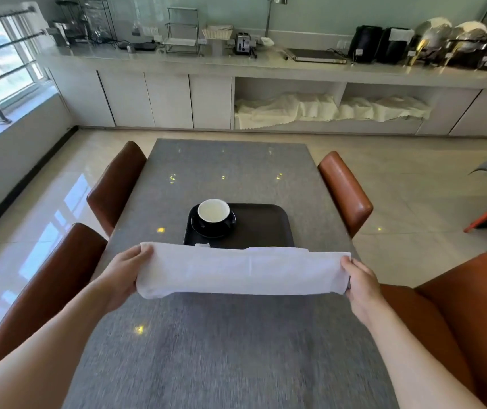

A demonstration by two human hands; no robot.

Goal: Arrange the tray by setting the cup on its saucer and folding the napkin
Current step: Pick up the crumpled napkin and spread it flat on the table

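Note:
A white napkin (242, 271) is stretched as a long folded band above the grey table, just in front of the dark tray (263, 228). My left hand (124, 273) grips its left end and my right hand (360, 286) grips its right end. On the tray's left part a black cup with a white inside (213, 212) stands upright on a black saucer (224, 230). The napkin hides the tray's near edge.
The grey table (230, 343) has brown leather chairs on both sides: two on the left (118, 184), one at the far right (345, 190), one near right (472, 305). A counter with appliances (266, 54) runs along the far wall.

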